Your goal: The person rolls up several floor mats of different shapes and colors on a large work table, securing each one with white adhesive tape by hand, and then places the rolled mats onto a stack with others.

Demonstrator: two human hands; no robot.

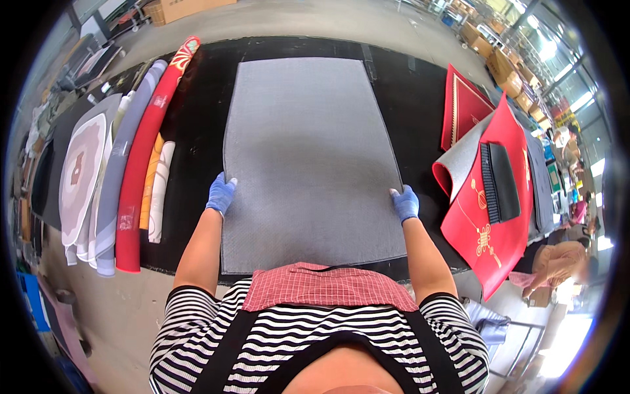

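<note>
Gloved left hand (222,193) and right hand (405,203) grip opposite edges of a grey mat (308,164) on a black table (197,125), rolled mats (146,148) at the table's left, red mats (467,220) at its right.

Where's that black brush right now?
In the head view, the black brush lies toward the right, on top of the gold-patterned red mat, to the right of the grey mat and the gloved right hand.
</note>
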